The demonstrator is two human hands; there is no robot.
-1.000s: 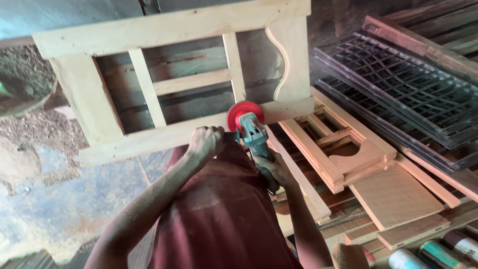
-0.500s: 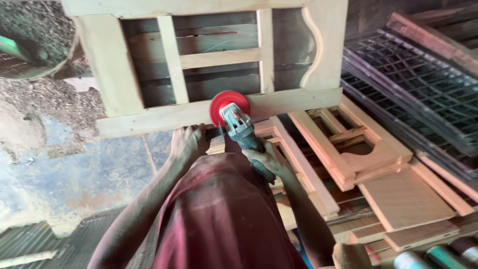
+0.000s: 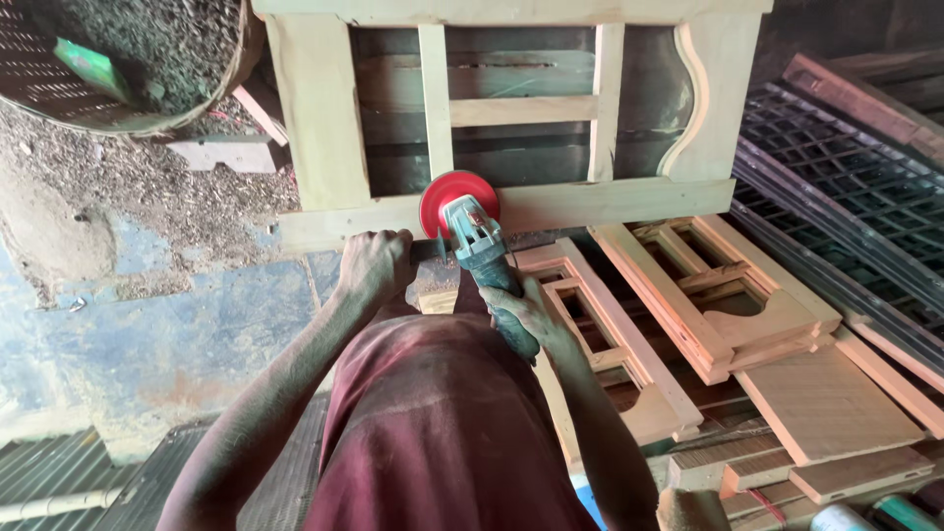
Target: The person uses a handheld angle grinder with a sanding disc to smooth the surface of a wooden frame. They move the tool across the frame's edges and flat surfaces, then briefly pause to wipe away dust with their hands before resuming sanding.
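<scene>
Both hands [image 3: 374,264] gripping sander [image 3: 472,236], red disc on frame's lower rail [image 3: 610,205]

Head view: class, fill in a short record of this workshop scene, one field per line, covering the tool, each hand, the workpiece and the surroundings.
Tool: handheld sander with a red disc
Disc contact: pressed on the lower rail of the pale wooden frame
Left hand: grips the side handle
Right hand: wraps the tool's body
Right of the person: stacked wooden frames, dark lattice panels
Upper left: round basket, sawdust on the floor
</scene>
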